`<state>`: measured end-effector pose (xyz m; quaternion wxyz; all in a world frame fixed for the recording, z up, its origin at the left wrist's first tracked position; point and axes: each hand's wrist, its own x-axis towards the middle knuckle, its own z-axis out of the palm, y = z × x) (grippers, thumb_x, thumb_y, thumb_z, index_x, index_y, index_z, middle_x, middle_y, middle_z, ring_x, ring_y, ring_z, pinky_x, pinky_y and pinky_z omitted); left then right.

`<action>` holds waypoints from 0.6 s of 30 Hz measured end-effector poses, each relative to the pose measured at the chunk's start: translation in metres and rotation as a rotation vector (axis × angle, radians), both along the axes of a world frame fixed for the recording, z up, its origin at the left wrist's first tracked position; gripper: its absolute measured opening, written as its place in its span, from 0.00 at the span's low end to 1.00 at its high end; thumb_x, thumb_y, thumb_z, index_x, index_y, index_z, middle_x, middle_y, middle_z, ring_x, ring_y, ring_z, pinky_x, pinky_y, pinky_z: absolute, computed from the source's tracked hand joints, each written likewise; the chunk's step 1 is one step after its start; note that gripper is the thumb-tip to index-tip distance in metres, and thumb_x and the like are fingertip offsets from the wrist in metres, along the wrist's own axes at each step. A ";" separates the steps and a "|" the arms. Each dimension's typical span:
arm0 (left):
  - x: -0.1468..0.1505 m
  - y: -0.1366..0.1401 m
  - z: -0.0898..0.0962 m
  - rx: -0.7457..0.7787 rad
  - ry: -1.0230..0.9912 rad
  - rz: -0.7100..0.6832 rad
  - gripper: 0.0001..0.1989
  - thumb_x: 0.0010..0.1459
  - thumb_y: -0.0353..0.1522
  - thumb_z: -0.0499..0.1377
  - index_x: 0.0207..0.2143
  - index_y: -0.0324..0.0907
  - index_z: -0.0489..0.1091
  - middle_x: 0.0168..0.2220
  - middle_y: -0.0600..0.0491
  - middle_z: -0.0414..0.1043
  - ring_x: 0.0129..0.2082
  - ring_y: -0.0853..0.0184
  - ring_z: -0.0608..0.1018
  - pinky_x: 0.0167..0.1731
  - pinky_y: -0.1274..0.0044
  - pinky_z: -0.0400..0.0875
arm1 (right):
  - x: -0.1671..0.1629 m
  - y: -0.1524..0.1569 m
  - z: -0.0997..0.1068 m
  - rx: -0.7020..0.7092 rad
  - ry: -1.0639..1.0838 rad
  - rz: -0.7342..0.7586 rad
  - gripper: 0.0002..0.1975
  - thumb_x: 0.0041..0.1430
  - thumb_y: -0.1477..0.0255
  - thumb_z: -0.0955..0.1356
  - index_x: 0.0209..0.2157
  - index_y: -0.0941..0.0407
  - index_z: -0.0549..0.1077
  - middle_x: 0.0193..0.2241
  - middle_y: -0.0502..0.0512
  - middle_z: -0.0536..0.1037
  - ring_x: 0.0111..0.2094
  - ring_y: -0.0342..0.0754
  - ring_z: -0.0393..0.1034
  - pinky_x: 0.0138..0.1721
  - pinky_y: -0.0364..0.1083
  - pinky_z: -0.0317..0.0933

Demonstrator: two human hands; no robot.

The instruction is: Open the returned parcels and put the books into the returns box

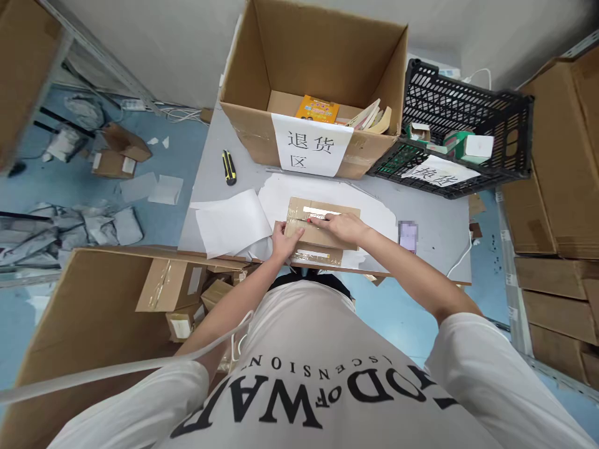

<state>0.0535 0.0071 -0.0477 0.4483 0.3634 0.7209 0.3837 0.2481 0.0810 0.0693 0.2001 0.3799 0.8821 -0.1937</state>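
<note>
A small taped cardboard box (318, 234) lies on white paper near the table's front edge. My left hand (286, 240) grips its left end, thumb on top and fingers at the side. In my right hand (344, 227) is a small cutter (309, 219); only its red end and a thin dark tip show, at the box's taped top, the rest hidden by the fingers. Part of another taped cardboard piece (318, 255) shows at the box's near side; whether it is a flap or a second box I cannot tell.
A large open carton (253, 134) with books stands behind, beside a black plastic crate (508, 134) holding small boxes. A yellow-black utility knife (229, 167), loose paper (231, 224) and a phone (408, 237) lie on the table. A big carton of boxes (88, 312) stands at left front.
</note>
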 end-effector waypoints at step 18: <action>0.005 0.000 -0.016 -0.049 0.154 0.070 0.29 0.46 0.45 0.67 0.46 0.40 0.66 0.43 0.44 0.74 0.44 0.59 0.77 0.49 0.65 0.70 | 0.149 -0.047 0.045 0.067 -0.267 -0.177 0.38 0.58 0.84 0.57 0.64 0.37 0.53 0.42 0.56 0.77 0.34 0.49 0.74 0.31 0.44 0.58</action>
